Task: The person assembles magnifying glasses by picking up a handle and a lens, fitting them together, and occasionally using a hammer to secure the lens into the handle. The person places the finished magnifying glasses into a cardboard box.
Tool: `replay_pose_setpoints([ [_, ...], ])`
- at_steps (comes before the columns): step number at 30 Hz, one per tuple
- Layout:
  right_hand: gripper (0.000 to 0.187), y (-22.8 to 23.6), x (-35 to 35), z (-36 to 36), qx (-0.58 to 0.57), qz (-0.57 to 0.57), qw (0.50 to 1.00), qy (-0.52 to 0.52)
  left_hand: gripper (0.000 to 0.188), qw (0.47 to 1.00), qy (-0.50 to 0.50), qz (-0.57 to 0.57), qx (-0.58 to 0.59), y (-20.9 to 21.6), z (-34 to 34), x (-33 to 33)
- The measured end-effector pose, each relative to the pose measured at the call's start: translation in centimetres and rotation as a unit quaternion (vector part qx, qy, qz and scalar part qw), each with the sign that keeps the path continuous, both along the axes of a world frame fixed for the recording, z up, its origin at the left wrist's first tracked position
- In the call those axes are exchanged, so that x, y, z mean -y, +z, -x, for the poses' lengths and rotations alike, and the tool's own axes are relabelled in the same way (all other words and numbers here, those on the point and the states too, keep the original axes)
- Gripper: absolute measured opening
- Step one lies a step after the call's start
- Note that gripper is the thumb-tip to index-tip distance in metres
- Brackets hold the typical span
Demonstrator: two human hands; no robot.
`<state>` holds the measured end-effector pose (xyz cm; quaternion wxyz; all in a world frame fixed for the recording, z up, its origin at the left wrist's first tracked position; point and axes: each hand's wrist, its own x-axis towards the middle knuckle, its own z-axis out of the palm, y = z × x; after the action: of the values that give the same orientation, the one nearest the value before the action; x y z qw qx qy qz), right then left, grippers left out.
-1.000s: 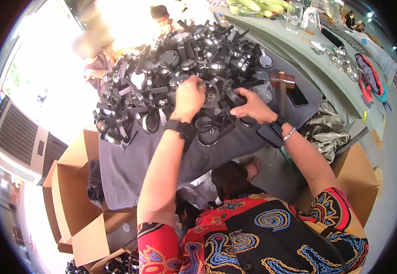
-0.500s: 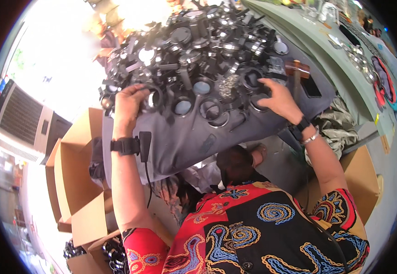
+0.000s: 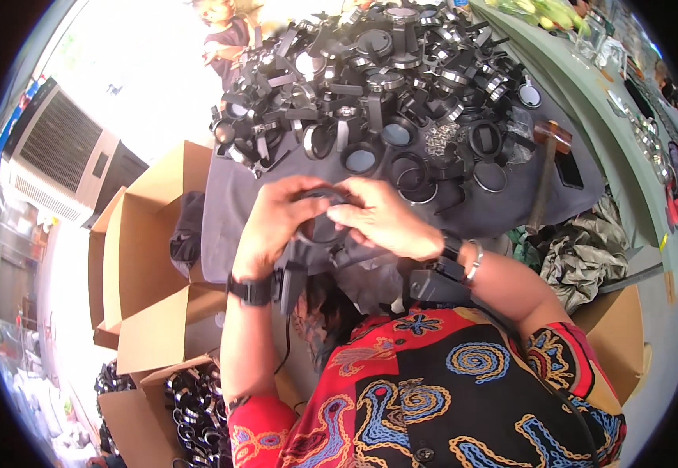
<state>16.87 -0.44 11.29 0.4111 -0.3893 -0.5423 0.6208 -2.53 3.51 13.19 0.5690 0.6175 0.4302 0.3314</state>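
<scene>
My left hand (image 3: 275,222) and my right hand (image 3: 389,218) meet over the near edge of a grey-covered table (image 3: 233,222). Between them they grip a black ring-shaped part (image 3: 320,239), fingers closed on its rim from both sides. Fingers cover much of it, and anything small in my right fingertips is hidden. Just beyond lie a black ring with a grey disc (image 3: 362,161), a thin metal ring (image 3: 490,178) and a heap of small metal pieces (image 3: 440,142). Behind these rises a large pile of black and silver round parts (image 3: 382,78).
A hammer (image 3: 545,175) and a dark phone (image 3: 569,169) lie at the table's right. Cardboard boxes (image 3: 148,257) stand at left, one holding similar parts (image 3: 198,417). An air cooler (image 3: 62,152), crumpled cloth (image 3: 584,261), green-topped table (image 3: 623,136) and another person (image 3: 226,43) are around.
My left hand has brought the black ring from the pile's edge toward me. My right hand has moved left from the rings at right and joined it. The whole view has shifted.
</scene>
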Motion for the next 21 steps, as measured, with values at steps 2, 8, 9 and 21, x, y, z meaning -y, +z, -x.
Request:
replay_pose_setpoints([
  [2,0.023,-1.3,-0.4,0.2,-0.076,0.022,0.997,-0.009,0.042,0.984,0.102,-0.056,0.133,-1.3,0.0,2.5],
  [8,0.023,-3.3,0.0,0.6,-0.159,0.111,0.979,-0.056,0.034,0.988,0.12,-0.029,0.092,-9.3,1.6,9.8],
  [9,0.023,-3.6,0.2,0.8,-0.145,0.117,0.981,-0.05,0.031,0.987,0.131,-0.024,0.09,-9.5,1.1,10.5],
  [21,0.023,-3.4,0.9,-5.7,0.5,-0.365,0.774,-0.132,0.017,0.866,0.268,0.058,0.418,-10.7,1.4,10.4],
])
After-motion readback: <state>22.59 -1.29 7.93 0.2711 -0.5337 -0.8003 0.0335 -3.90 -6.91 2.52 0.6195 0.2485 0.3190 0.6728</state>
